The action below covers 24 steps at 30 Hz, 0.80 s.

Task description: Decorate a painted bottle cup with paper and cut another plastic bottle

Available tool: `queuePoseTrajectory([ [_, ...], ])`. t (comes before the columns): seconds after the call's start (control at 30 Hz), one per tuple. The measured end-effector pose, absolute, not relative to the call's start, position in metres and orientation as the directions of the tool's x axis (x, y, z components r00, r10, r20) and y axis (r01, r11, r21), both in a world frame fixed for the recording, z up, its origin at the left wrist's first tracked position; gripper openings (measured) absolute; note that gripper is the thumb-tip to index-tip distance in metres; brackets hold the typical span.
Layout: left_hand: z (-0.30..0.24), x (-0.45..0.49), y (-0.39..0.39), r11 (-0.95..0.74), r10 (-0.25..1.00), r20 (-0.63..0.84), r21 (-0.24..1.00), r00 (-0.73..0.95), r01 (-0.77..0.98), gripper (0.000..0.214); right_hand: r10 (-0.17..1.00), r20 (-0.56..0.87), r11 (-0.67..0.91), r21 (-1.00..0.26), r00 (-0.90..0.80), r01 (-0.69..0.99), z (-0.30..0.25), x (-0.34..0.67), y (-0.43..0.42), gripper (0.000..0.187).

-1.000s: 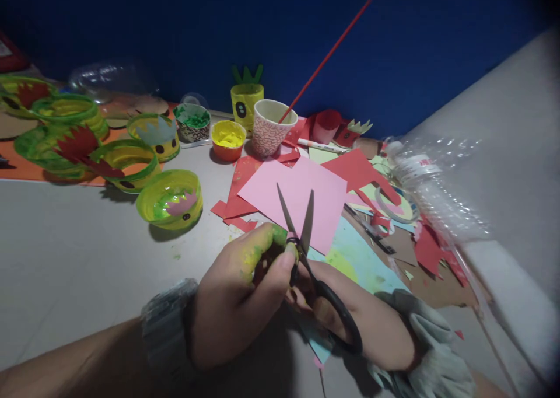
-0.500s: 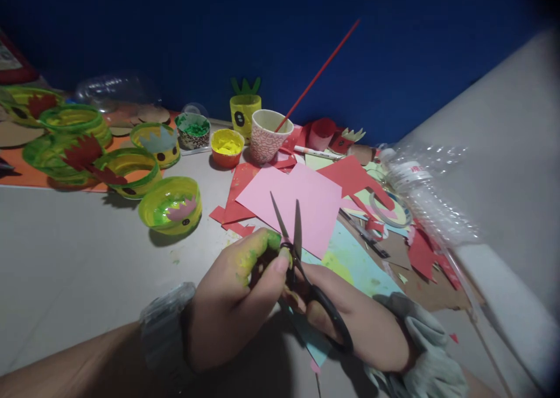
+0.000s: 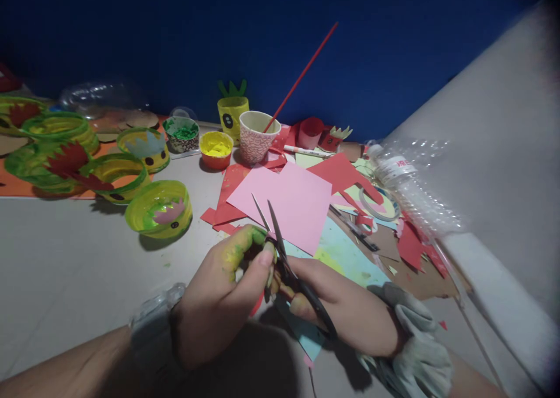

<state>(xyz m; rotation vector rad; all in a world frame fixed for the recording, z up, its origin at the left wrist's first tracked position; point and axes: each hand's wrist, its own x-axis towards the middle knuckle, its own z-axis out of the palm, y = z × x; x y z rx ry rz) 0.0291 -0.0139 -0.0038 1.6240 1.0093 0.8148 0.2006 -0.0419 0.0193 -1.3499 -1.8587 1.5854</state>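
My right hand (image 3: 321,290) holds black-handled scissors (image 3: 306,293), their blades parted and pointing away from me. My left hand (image 3: 230,290), smeared with green and yellow paint, is closed in a pinch right beside the blades. What its fingertips grip is small and mostly hidden, so I cannot make it out. A bit of red (image 3: 257,306) shows beneath that hand. Just beyond the scissor tips lies a square of pink paper (image 3: 291,205), over red paper (image 3: 223,194) and a paint-stained light blue sheet (image 3: 341,249).
At left stand several painted yellow-green rings and a bowl (image 3: 160,211). Behind are a green paint cup (image 3: 181,132), a yellow paint cup (image 3: 216,153) and a patterned cup (image 3: 258,144) with a red stick (image 3: 304,74). A plastic bottle (image 3: 424,194), tape roll (image 3: 380,204) and paper scraps lie right.
The whole view has shifted slightly, with things sitting further left. The scissors have tilted more to the left beside my left fingertips, and a bit of red now shows under that hand.
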Motion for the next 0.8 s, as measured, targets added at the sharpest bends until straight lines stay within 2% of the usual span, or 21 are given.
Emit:
queuePoseTrajectory([
  [0.37, -0.0029, 0.0282, -0.0131, -0.156, 0.912, 0.053, 0.962, 0.407, 0.223, 0.015, 0.815, -0.322, -0.079, -0.885, -0.482, 0.458, 0.0201, 0.2009, -0.0414, 0.044],
  [0.63, -0.0027, 0.0288, -0.0137, -0.169, 0.918, 0.062, 0.955, 0.393, 0.243, 0.016, 0.818, -0.328, -0.093, -0.886, -0.472, 0.453, 0.0204, 0.2006, -0.0424, 0.049],
  [0.8, -0.0021, 0.0285, -0.0135, -0.157, 0.914, 0.049, 0.958, 0.402, 0.24, 0.016, 0.821, -0.332, -0.109, -0.89, -0.465, 0.442, 0.0207, 0.2009, -0.0416, 0.046],
])
